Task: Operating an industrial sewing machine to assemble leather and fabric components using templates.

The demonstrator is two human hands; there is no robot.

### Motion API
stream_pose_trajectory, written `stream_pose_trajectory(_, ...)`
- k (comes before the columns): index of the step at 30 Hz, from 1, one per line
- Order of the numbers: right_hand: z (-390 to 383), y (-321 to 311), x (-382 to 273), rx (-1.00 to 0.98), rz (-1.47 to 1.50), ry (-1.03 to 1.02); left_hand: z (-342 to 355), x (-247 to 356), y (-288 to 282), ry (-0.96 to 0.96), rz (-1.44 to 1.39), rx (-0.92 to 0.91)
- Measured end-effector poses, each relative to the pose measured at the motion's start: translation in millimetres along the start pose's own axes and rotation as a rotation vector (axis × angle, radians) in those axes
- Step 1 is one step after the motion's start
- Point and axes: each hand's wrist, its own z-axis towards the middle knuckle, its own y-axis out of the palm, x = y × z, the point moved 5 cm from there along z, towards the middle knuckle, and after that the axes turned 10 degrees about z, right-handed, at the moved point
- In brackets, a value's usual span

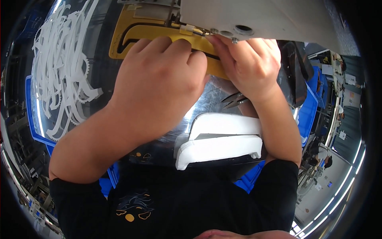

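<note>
A yellow template plate (153, 33) with a black curved slot lies under the sewing machine head (254, 18). My left hand (163, 75) is closed over the plate's near edge, knuckles up, its fingertips hidden. Close to the needle area (205, 32), my right hand (254, 65) has thumb and forefinger drawn together at the plate; whatever they pinch is too small or hidden to make out. Beneath my right wrist lie dark thread snips (234, 99), partly covered. Two white curved padded pieces, a far one (227, 124) and a near one (221, 149), rest nearer my body.
A tangled heap of white strips (61, 59), some with toothed edges, covers the left of the shiny table. Blue bins (310, 113) stand beyond the table's right side. Black material (294, 75) hangs at the right, beside my forearm. The machine head overhangs the far side.
</note>
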Motion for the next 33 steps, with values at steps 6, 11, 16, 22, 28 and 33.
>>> stream_pose_trajectory(6, -1, 1, 3, 0.094, 0.090, -0.040, 11, -25, 8, -0.197, -0.036, 0.154)
stream_pose_trajectory(11, -1, 4, 7, 0.112, 0.128, -0.024, 16, -26, 18, -0.274, 0.145, 0.098)
stream_pose_trajectory(16, -3, 10, 11, 0.129, 0.149, -0.020, 8, -27, 12, -0.313, 0.058, 0.249)
stream_pose_trajectory(22, -4, 12, 11, 0.131, 0.162, -0.013, 14, -48, 11, -0.324, 0.024, 0.237)
stream_pose_trajectory(28, -6, 18, 14, 0.132, 0.188, -0.047, 34, -55, 24, -0.350, -0.561, 0.091)
stream_pose_trajectory(33, -7, 17, 15, 0.117, 0.201, -0.028, 34, -53, 25, -0.410, -0.740, -0.032)
